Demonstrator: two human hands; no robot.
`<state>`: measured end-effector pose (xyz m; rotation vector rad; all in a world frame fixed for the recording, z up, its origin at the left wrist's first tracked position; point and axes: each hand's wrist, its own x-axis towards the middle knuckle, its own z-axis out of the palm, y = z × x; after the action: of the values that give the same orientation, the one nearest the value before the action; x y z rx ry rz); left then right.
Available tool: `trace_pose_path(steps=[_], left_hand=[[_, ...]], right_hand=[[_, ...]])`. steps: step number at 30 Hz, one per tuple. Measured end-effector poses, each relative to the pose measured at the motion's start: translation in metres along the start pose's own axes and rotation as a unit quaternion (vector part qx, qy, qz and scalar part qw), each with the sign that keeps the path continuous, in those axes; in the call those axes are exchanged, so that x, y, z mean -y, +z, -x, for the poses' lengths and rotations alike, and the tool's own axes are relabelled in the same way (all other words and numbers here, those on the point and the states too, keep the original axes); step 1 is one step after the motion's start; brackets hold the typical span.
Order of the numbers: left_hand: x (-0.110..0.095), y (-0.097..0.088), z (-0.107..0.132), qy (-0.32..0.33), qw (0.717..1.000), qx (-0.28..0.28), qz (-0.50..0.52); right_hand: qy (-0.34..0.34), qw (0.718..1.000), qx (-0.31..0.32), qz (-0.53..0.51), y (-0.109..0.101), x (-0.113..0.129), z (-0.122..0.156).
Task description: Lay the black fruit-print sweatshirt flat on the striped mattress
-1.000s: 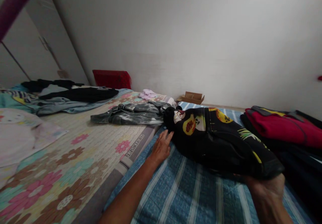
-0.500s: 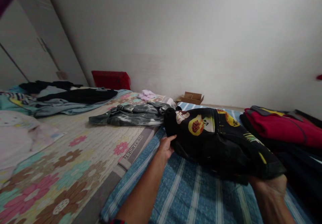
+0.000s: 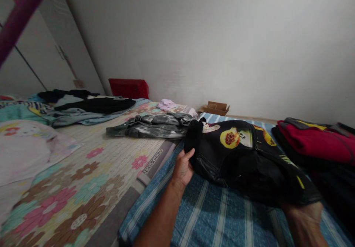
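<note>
Over striped bedding (image 3: 209, 217) by the floral mattress (image 3: 111, 162) edge, the left hand (image 3: 183, 167) clasps a fruit-print garment (image 3: 246, 162). Beneath, the right hand (image 3: 307, 215) hides its grip.

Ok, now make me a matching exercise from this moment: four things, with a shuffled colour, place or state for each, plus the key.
1. left hand
2. cardboard box
3. striped cover
4. small crumpled cloth

A. blue and white
B. pale lilac
C. open, near the wall
D. touching the black printed garment

Pairs: 1-D, 2-C, 3-A, 4-B
</note>
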<state>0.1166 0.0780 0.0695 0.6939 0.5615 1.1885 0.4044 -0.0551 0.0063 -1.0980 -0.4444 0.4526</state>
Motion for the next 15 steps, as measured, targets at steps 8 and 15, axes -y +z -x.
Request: trace_pose_path(steps=[8, 15], left_hand=[[0.013, -0.004, 0.024, -0.066, 0.998, -0.011, 0.007], [0.027, -0.004, 0.043, -0.08, 0.995, -0.044, 0.045]], right_hand=[[-0.032, 0.998, -0.058, 0.017, -0.003, -0.004, 0.007], [-0.068, 0.996, -0.036, -0.039, -0.016, -0.014, 0.008]])
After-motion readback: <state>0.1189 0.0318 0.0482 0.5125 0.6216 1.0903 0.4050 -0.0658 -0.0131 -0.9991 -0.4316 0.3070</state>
